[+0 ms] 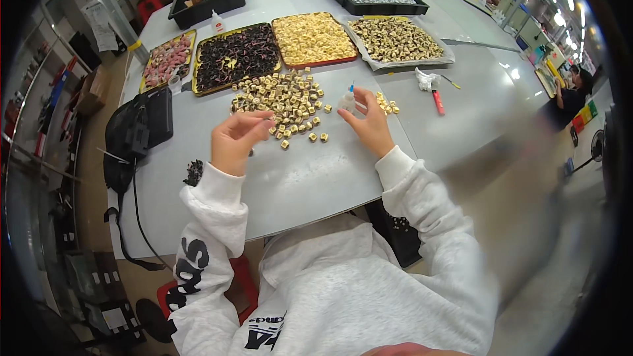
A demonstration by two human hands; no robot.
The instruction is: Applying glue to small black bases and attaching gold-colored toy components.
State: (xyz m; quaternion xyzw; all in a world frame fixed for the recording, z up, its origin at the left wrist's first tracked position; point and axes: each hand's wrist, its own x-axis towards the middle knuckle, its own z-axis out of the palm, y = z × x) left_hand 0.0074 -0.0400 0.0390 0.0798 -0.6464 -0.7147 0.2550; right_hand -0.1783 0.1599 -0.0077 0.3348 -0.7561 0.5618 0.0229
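Note:
My left hand (239, 140) is closed in a pinch at the near left of a loose pile of small cream-and-dark cubes (290, 95). What sits between its fingertips is too small to make out. Fingers of my right hand (369, 122) wrap round a small clear dropper bottle (347, 100) with a blue needle tip pointing up. Several cubes lie apart from the pile, near both hands. Beyond the right hand rests a little group of pale cubes (388, 104).
Behind the pile stand trays of pink pieces (168, 62), dark pieces (237, 56), cream pieces (315, 38) and two-tone cubes (395, 39). A black bag (135, 135) lies at left. A red-handled tool (438, 102) lies at right. Black bins (210, 0) stand farther back. People sit at far right.

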